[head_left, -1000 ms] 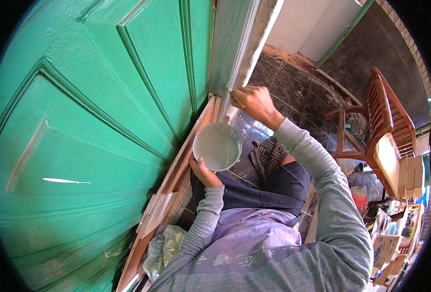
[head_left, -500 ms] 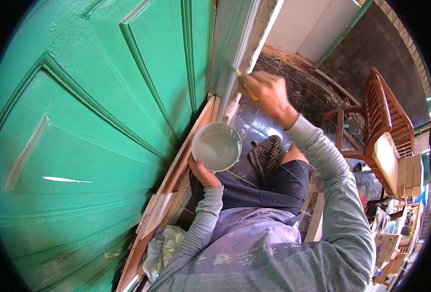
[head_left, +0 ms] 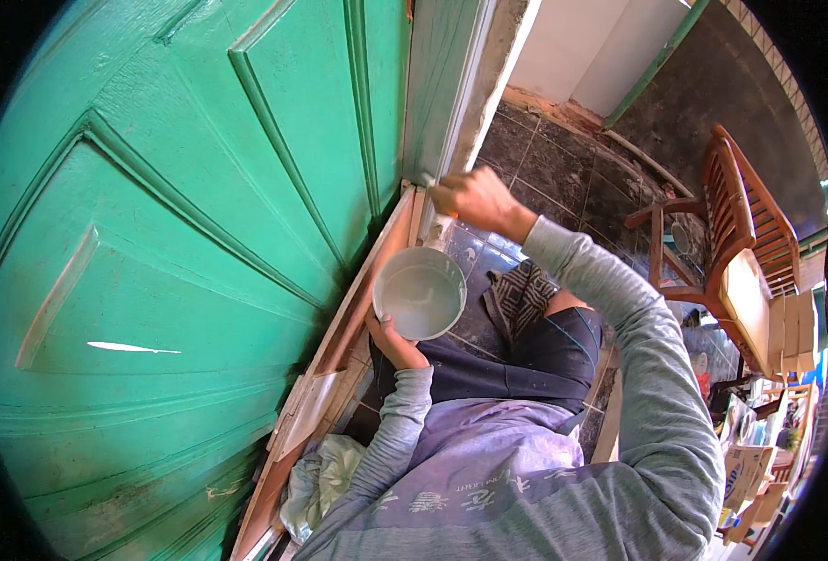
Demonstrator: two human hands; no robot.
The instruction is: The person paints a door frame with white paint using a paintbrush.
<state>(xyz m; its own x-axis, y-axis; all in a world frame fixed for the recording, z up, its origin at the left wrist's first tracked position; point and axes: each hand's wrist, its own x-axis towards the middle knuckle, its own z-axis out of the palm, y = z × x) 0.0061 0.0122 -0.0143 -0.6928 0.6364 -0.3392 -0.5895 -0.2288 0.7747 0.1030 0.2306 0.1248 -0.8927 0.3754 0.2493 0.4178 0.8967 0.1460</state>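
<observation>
My left hand (head_left: 395,341) is closed on the near side of a round plastic tub (head_left: 458,314), thumb up at its rim. Pale greyish-white paint (head_left: 419,294) lies inside the tub. My right hand (head_left: 475,201) is closed around a small paintbrush (head_left: 429,180), beside the lower end of the grey-green door frame (head_left: 437,103). Motion blurs the brush tip; an orange bit of handle shows under the fist. Whether the bristles touch the frame I cannot tell. The tub is just below the right hand, close to the wooden sill (head_left: 377,252).
A green panelled door (head_left: 180,234) fills the left side. Dark floor tiles (head_left: 554,173) stretch beyond the doorway. A wooden chair (head_left: 727,234) stands at the right, with cardboard boxes (head_left: 746,472) nearer. A crumpled pale plastic bag (head_left: 325,477) lies by my left forearm.
My right hand has come down and to the left along the door frame with the paintbrush. The left hand and tub stay nearly in place.
</observation>
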